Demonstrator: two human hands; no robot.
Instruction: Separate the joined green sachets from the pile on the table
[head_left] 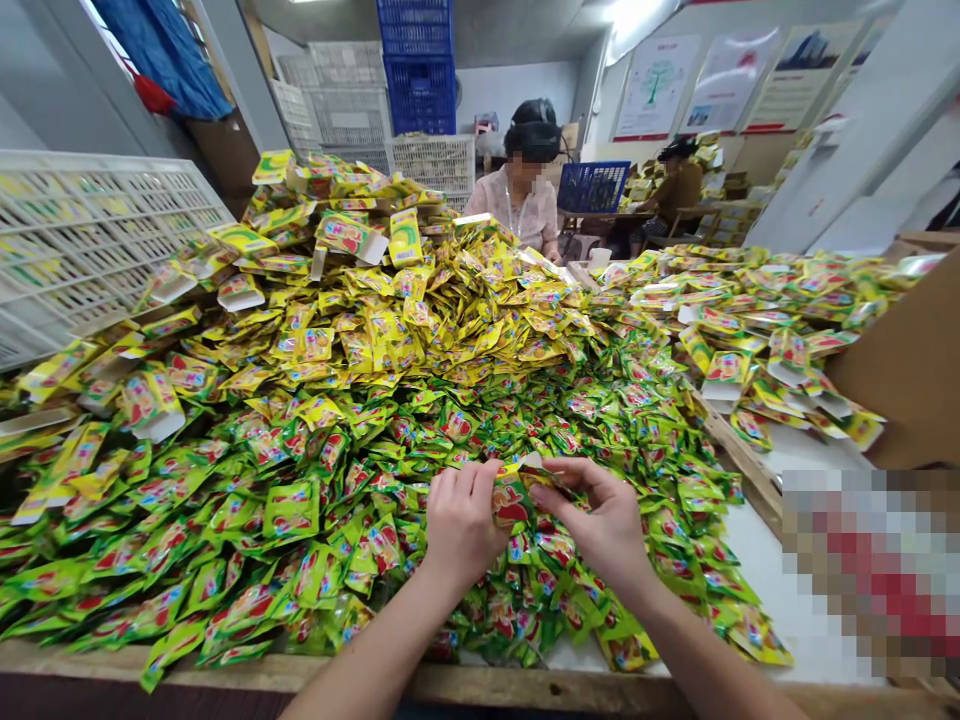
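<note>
Over a heap of green sachets (pixel 292 510), my two hands hold a small printed carton (pixel 510 498) between them. My left hand (pixel 463 515) is wrapped round the carton's left side. At its right end, beside a raised white flap (pixel 530 461), the thumb and fingers of my right hand (pixel 604 515) are closed on the carton. Whether a sachet is also between those fingers I cannot make out. Yellow sachets (pixel 390 335) lie piled behind the green ones.
Open-ended cartons (pixel 349 237) top the pile, and more cartons (pixel 787 350) lie beyond a wooden strip (pixel 739 455) at right. A white crate (pixel 97 240) stands left, cardboard (pixel 907 370) right. A wooden edge (pixel 247 668) runs in front. Another person (pixel 517 200) sits opposite.
</note>
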